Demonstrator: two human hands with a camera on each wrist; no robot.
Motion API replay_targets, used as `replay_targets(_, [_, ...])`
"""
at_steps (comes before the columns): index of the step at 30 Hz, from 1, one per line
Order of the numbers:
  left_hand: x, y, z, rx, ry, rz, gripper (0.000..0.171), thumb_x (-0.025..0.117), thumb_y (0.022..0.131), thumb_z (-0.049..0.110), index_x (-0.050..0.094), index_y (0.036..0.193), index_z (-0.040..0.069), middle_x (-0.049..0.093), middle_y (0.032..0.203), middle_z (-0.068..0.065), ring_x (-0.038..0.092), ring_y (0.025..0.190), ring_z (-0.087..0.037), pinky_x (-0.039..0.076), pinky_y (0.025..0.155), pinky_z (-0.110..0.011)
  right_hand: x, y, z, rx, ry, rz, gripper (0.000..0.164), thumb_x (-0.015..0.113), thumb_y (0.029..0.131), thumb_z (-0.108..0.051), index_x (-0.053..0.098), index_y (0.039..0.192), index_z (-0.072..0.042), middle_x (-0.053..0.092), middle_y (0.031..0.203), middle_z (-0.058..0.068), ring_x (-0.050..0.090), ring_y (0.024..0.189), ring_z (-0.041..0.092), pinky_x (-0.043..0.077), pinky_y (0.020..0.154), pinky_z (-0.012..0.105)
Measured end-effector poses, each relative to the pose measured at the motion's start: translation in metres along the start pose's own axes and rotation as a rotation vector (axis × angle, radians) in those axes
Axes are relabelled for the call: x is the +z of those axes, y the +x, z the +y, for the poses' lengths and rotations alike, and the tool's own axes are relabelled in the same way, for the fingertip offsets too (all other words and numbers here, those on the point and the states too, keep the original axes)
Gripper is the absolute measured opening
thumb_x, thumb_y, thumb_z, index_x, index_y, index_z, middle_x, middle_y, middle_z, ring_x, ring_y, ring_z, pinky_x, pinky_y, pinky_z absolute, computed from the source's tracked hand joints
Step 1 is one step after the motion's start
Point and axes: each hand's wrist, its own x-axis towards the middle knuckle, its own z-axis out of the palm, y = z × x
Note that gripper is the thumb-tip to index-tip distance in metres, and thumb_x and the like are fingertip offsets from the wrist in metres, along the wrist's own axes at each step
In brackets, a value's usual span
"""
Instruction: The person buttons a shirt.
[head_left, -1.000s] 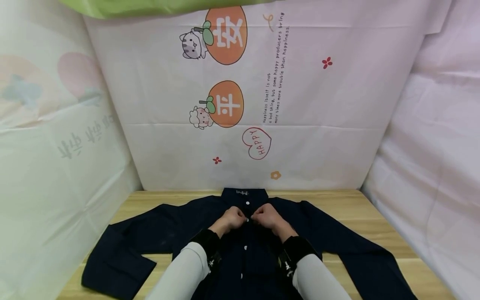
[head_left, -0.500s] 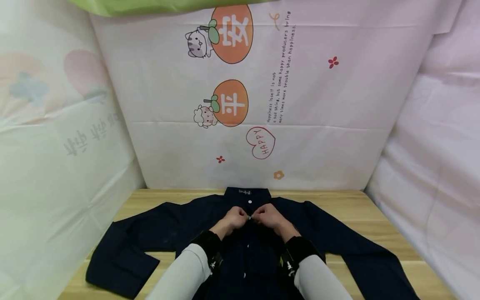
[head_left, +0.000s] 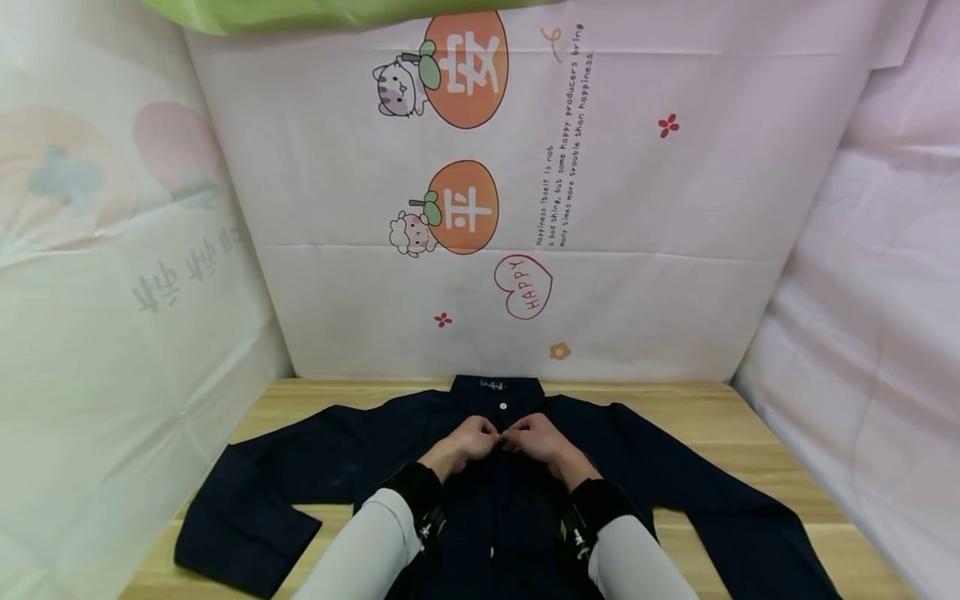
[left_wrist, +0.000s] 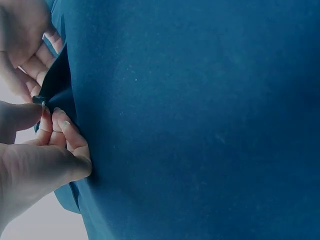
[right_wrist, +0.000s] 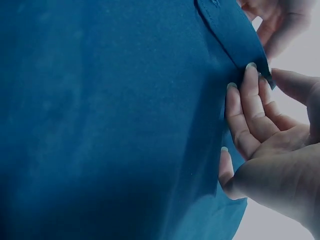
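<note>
A dark navy button-up shirt [head_left: 420,417] lies front up with its sleeves spread. Over the upper front placket, my left hand [head_left: 472,437] and right hand [head_left: 534,437] meet, fingertips almost touching. In the left wrist view, the left hand [left_wrist: 45,160] pinches the placket edge between thumb and finger, a small pale edge, perhaps a button, showing there. The right wrist view has the right hand [right_wrist: 280,125] pinching the placket too, its other fingers extended along the cloth. One white button [head_left: 503,406] shows below the collar [head_left: 480,385]; the fingertips mostly cover the spot being worked.
Under the shirt is a light wood tabletop [head_left: 690,408]. A white printed sheet [head_left: 637,292] stands behind it, with white cloth walls [head_left: 862,333] at both sides. Green material [head_left: 300,15] hangs along the top edge.
The head view has shifted slightly, so the scene sits a little further right. Both hands stay at the same placket spot; the white button visible between them earlier is now mostly covered.
</note>
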Motion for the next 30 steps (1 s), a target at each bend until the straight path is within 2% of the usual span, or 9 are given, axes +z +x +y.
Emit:
replay_targets(4, [0.000, -0.001, 0.000, 0.000, 0.006, -0.004, 0.019, 0.051, 0.107, 0.007, 0.067, 0.112, -0.002, 0.055, 0.090, -0.004, 0.049, 0.075, -0.016, 0.040, 0.070, -0.029, -0.001, -0.001, -0.001, 0.012, 0.042, -0.005, 0.027, 0.053, 0.104, -0.010, 0.077, 0.103, 0.003, 0.074, 0.099, 0.013, 0.070, 0.094, 0.023, 0.054, 0.092, 0.044])
replay_targets(9, [-0.001, -0.003, 0.001, 0.019, 0.006, -0.016, 0.019, 0.051, 0.106, 0.006, 0.066, 0.112, -0.004, 0.054, 0.086, -0.004, 0.048, 0.074, -0.016, 0.040, 0.069, -0.029, -0.001, -0.003, -0.003, -0.002, 0.030, -0.020, 0.026, 0.053, 0.104, -0.006, 0.076, 0.105, 0.007, 0.074, 0.103, 0.015, 0.071, 0.098, 0.028, 0.054, 0.095, 0.047])
replay_targets(12, [-0.002, -0.004, 0.001, 0.026, 0.007, -0.029, 0.019, 0.051, 0.106, 0.006, 0.067, 0.112, -0.004, 0.052, 0.082, -0.003, 0.046, 0.072, -0.016, 0.039, 0.068, -0.029, 0.000, -0.002, -0.005, 0.003, 0.014, -0.020, 0.025, 0.055, 0.104, -0.007, 0.076, 0.105, 0.006, 0.074, 0.101, 0.015, 0.071, 0.097, 0.028, 0.054, 0.094, 0.046])
replay_targets(19, [-0.004, -0.003, 0.000, 0.019, 0.004, -0.059, 0.022, 0.048, 0.108, 0.006, 0.068, 0.109, -0.004, 0.045, 0.071, 0.002, 0.043, 0.067, -0.014, 0.036, 0.067, -0.029, 0.003, 0.002, -0.008, 0.027, -0.056, -0.014, 0.029, 0.055, 0.105, -0.010, 0.078, 0.092, 0.004, 0.074, 0.086, 0.010, 0.070, 0.083, 0.020, 0.056, 0.083, 0.038])
replay_targets(21, [-0.003, -0.001, -0.001, 0.028, 0.004, -0.065, 0.023, 0.047, 0.108, 0.005, 0.066, 0.100, -0.004, 0.041, 0.066, 0.003, 0.040, 0.062, -0.013, 0.034, 0.064, -0.028, 0.004, 0.002, -0.008, 0.009, -0.084, -0.021, 0.031, 0.053, 0.105, -0.008, 0.078, 0.090, 0.003, 0.074, 0.086, 0.009, 0.069, 0.081, 0.019, 0.056, 0.081, 0.038])
replay_targets(23, [-0.002, 0.000, -0.002, 0.047, 0.004, -0.072, 0.029, 0.047, 0.107, 0.004, 0.061, 0.082, 0.000, 0.036, 0.060, 0.004, 0.034, 0.056, -0.012, 0.031, 0.060, -0.027, 0.004, 0.002, -0.009, -0.004, -0.103, -0.031, 0.033, 0.052, 0.104, -0.007, 0.077, 0.085, 0.003, 0.074, 0.086, 0.008, 0.069, 0.081, 0.018, 0.055, 0.081, 0.037])
replay_targets(25, [-0.001, 0.003, -0.003, 0.060, 0.009, -0.078, 0.038, 0.047, 0.107, 0.003, 0.050, 0.069, 0.006, 0.031, 0.057, 0.005, 0.029, 0.051, -0.011, 0.027, 0.056, -0.027, 0.005, 0.002, -0.009, -0.018, -0.113, -0.040, 0.038, 0.051, 0.104, -0.006, 0.071, 0.072, -0.001, 0.074, 0.087, 0.007, 0.068, 0.081, 0.017, 0.055, 0.081, 0.037])
replay_targets(28, [0.000, 0.006, -0.003, 0.064, 0.035, -0.085, 0.048, 0.045, 0.107, 0.003, 0.036, 0.061, 0.016, 0.027, 0.054, 0.005, 0.023, 0.048, -0.011, 0.023, 0.052, -0.027, 0.005, 0.002, -0.011, -0.017, -0.114, -0.041, 0.043, 0.051, 0.104, -0.006, 0.059, 0.062, -0.006, 0.073, 0.088, 0.007, 0.068, 0.081, 0.017, 0.055, 0.080, 0.037])
replay_targets(30, [-0.001, 0.007, -0.003, 0.054, 0.068, -0.088, 0.050, 0.045, 0.108, 0.006, 0.035, 0.060, 0.017, 0.027, 0.054, 0.005, 0.023, 0.047, -0.011, 0.022, 0.050, -0.027, 0.006, 0.002, -0.012, -0.015, -0.114, -0.030, 0.046, 0.052, 0.105, -0.006, 0.054, 0.059, -0.008, 0.074, 0.090, 0.008, 0.068, 0.080, 0.018, 0.055, 0.079, 0.036])
